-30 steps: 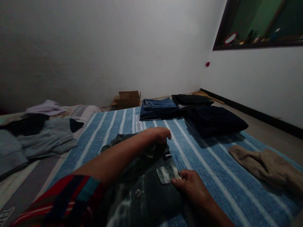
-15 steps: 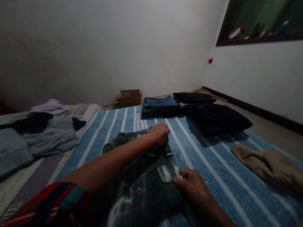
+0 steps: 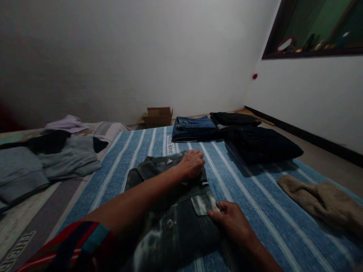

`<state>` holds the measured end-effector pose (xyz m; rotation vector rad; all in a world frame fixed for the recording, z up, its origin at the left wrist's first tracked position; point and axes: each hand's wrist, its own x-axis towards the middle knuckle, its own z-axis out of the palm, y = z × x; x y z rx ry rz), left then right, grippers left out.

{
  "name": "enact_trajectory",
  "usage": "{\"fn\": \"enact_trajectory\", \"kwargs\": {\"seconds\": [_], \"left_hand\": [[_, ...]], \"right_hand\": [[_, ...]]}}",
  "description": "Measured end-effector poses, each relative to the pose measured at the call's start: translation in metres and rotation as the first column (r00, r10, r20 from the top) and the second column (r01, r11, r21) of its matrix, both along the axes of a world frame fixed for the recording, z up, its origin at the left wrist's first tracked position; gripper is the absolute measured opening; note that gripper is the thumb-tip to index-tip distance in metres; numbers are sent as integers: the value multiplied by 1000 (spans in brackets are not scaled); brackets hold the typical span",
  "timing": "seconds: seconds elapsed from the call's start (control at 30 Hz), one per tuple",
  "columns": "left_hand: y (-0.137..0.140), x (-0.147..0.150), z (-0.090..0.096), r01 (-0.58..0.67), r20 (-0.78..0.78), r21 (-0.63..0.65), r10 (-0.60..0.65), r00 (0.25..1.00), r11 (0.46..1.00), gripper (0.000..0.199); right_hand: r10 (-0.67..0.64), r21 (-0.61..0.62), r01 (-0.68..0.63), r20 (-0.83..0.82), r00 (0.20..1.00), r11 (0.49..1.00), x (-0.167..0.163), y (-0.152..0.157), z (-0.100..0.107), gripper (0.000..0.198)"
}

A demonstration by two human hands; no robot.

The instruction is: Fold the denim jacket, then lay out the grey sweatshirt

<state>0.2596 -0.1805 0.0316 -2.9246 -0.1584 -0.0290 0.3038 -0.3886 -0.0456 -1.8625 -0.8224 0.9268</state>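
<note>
Facing a grey wall (image 3: 127,56) and working over a blue striped sheet (image 3: 224,170). Handling a dark, pale-blotched jacket (image 3: 184,226) lying in the near middle of the sheet, front upward, collar pointing away. Seeing grey clothes (image 3: 68,158) well off to the left, navy clothes (image 3: 263,145) at the far right, a tan knit (image 3: 320,196) nearer on that side, jeans (image 3: 195,126) just beside the navy ones, and a box (image 3: 157,119) past the far edge. Crossing the jacket with the left forearm (image 3: 136,206), resting the left hand (image 3: 193,164) on its shoulder, fingers curling; being unable to tell whether gripping or merely pressing. Clamping the right hand (image 3: 231,219) on the right-hand edge, pinching cloth between thumb and fingers, beside a pale flap (image 3: 202,204). Noticing a button (image 3: 170,223) left of the flap.
</note>
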Motion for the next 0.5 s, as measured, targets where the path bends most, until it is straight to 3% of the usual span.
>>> {"fn": "enact_trajectory", "kwargs": {"seconds": [0.13,0.27,0.37,0.5], "left_hand": [[-35,-31,-2,-18,17,-103,20,1000,995,19],[-69,-58,-19,-209,-83,-333,192,978,920,45],[-78,-65,-31,-279,-174,-413,226,958,867,64],[-76,-65,-38,-279,-191,-457,213,958,845,75]], "right_hand": [[2,-3,-2,48,999,1000,1,0,-1,32],[17,4,-17,-5,1000,1000,1,-1,-2,28],[25,9,-25,-2,1000,1000,1,-2,-2,29],[27,25,-28,26,999,999,2,-3,-5,31]]}}
